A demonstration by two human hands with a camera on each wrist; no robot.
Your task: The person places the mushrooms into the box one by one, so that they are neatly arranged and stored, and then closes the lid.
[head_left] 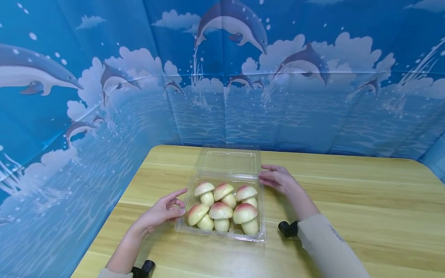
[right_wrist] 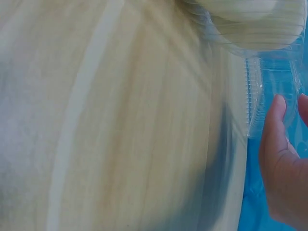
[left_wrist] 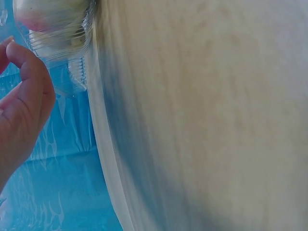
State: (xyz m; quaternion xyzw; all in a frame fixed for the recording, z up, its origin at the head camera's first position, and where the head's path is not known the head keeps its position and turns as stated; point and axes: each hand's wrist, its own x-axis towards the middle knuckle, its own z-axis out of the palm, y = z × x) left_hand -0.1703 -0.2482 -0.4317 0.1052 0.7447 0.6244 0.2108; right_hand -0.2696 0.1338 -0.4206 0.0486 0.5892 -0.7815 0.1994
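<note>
A clear plastic clamshell box (head_left: 263,227) lies on the table with its lid (head_left: 229,162) folded back flat, away from the person. Several mushroom-shaped buns (head_left: 220,211), pale yellow with pink-tinged caps, sit inside in two rows. At the box's left side is my left hand (head_left: 161,210), fingers loosely bent, the fingertips at or very near the rim. My right hand (head_left: 278,178) is by the right side, close to where lid and base join. Its fingers are extended toward the plastic; whether they touch it I cannot tell. In the right wrist view, ribbed box wall (right_wrist: 255,43) shows above the fingers.
The light wood table (head_left: 347,200) has rounded far corners. Behind it and on the left hangs a blue curtain (head_left: 194,108) printed with dolphins and clouds. Black wrist devices (head_left: 288,229) are worn on both wrists.
</note>
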